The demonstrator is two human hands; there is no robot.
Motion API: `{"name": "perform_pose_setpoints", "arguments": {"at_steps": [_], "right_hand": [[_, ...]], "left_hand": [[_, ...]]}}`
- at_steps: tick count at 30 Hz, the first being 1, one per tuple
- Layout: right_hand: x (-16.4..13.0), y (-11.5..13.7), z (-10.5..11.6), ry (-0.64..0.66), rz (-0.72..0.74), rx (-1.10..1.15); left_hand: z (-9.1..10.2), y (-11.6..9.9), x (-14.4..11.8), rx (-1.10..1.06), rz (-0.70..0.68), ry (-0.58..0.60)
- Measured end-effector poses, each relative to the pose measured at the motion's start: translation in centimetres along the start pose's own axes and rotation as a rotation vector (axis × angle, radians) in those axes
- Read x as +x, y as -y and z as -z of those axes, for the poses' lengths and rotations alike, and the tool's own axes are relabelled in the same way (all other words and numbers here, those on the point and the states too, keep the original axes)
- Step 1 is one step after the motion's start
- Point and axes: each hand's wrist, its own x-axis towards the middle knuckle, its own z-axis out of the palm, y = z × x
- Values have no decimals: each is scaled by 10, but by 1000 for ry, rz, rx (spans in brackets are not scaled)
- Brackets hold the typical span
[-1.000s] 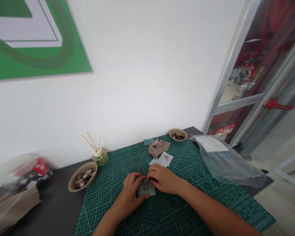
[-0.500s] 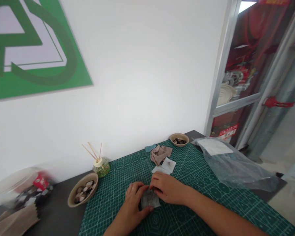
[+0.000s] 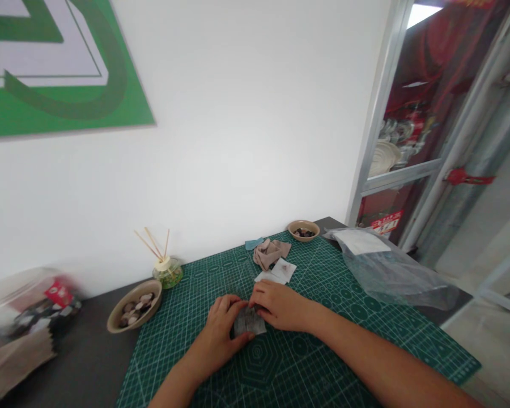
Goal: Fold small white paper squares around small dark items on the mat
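Two bare hands are working close together at the lower centre of the frame, both touching a small grey piece [image 3: 250,324] that is lying on the green cutting mat [image 3: 204,294]. The left hand [image 3: 221,326] is framing it from the left, its thumb reaching along the lower edge and its index finger along the upper; whether these digits are gripping or only pressing, I cannot tell. Probably they are steadying something thin and light. The right hand [image 3: 278,306] is coming in from the right with curled fingers closed on the upper edge, seemingly pinching it where finer control is needed.

Just beyond the right hand, two white squares [image 3: 284,269] are overlapping, perhaps for easy reach, and a crumpled brown cloth [image 3: 270,254] is lying just above them, beside a blue scrap [image 3: 254,243]. A far bowl [image 3: 305,238] at the mat's upper corner and a near bowl [image 3: 114,318] at the left edge are holding small dark and pale pieces, likely so that nothing is scattering. A clear plastic bag [image 3: 391,277] is lying flat at the right, leaving the middle to the hands.
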Motion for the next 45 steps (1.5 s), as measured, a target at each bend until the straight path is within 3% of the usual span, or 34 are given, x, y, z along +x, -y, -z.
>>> {"name": "perform_pose_setpoints", "arguments": {"at_steps": [7, 13, 19, 24, 45], "right_hand": [[-3, -1, -2, 1, -34, -58], [-2, -2, -4, 26, 33, 25], [-3, -2, 0, 36, -26, -4], [-4, 2, -1, 79, 18, 42], [-3, 1, -6, 48, -60, 93]], "left_hand": [[5, -8, 0, 33, -22, 10], [5, -10, -1, 19, -16, 4], [7, -12, -1, 6, -13, 1], [6, -11, 0, 10, -35, 0], [4, -15, 0, 32, 0, -19]]}}
